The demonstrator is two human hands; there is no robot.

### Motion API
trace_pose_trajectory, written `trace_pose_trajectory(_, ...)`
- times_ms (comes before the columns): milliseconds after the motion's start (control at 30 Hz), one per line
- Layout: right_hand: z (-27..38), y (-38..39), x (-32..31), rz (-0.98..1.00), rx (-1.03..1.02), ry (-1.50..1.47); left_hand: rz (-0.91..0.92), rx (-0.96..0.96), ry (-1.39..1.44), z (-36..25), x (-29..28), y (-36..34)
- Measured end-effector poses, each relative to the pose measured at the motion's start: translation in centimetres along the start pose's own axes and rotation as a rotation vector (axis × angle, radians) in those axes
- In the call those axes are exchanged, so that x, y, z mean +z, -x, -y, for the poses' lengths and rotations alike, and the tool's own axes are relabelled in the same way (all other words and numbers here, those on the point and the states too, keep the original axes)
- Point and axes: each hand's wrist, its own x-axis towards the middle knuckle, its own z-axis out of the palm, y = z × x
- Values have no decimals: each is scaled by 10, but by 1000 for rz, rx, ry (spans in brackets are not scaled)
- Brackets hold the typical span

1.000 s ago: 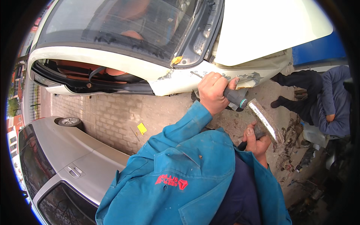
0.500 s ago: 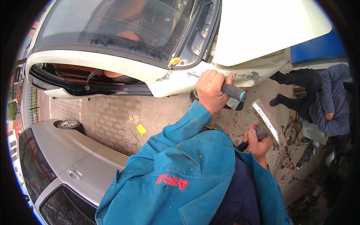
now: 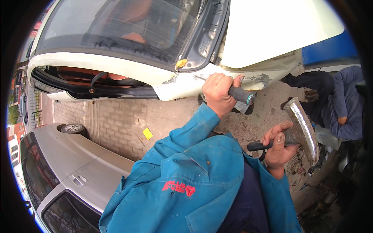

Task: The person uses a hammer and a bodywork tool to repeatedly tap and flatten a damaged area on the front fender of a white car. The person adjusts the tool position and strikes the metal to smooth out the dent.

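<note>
My left hand [image 3: 220, 93] is closed around a dark-handled tool with a teal ring [image 3: 243, 95] against the white car's side [image 3: 167, 87]; its thin shaft reaches a scraped patch below the windscreen [image 3: 147, 35], though the exact tip is hard to make out. Flaked paint [image 3: 259, 80] shows right of that hand. Lower right, my right hand [image 3: 280, 151] grips a hammer's black handle, its worn steel head [image 3: 306, 130] held clear of the other tool.
A co-worker [image 3: 342, 105] in grey and dark trousers is at the right, below a blue surface [image 3: 326, 48]. Scrap parts [image 3: 316, 171] lie on the ground there. A silver car [image 3: 85, 163] stands at lower left; a yellow scrap [image 3: 147, 133] lies on the paving [image 3: 101, 120].
My right hand has swung the hammer to the right, away from the tool in my left hand, which stayed almost in place on the car.
</note>
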Motion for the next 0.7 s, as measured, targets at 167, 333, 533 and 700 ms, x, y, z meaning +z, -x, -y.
trace_pose_trajectory(167, -12, -7, 2, 212, 80, 692, -23, -7, -6, 7, -2, 0)
trace_pose_trajectory(333, 0, -6, -5, 109, 35, 243, -18, 24, -23, 7, -11, 0)
trace_pose_trajectory(533, 5, -9, -4, 43, 215, 245, 55, 125, -5, -9, -17, 5)
trace_pose_trajectory(700, -7, -3, -3, 31, 285, 305, 46, 98, -13, -2, -22, 6)
